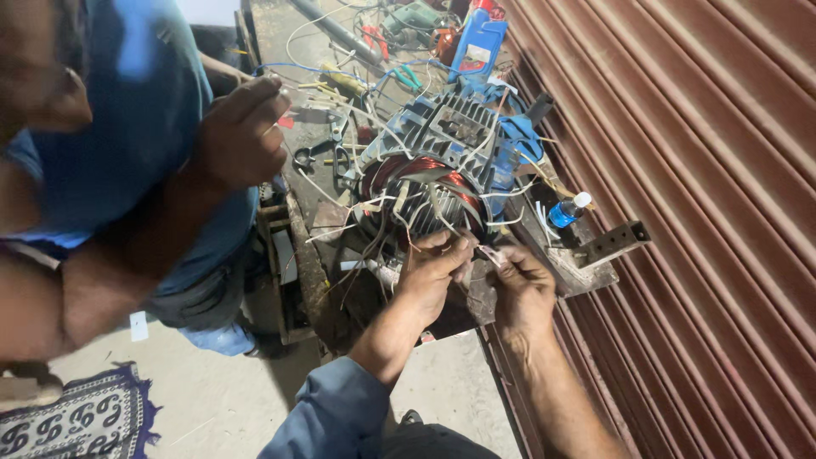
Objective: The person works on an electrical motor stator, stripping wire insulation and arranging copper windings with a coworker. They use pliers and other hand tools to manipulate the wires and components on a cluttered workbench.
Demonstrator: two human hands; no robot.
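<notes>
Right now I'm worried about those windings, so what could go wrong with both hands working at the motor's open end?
1. The left hand and right hand pinch a thin lead among loose wires; a hard tug might snag or nick the copper windings.
2. The motor sits near the bench edge; a strong pull could shift it.
3. The small blue bottle lies close by and could get knocked off.

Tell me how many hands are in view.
3. The left hand and right hand meet at the front of the blue motor; a co-worker's hand holds wires at upper left. Others may be hidden.
</notes>
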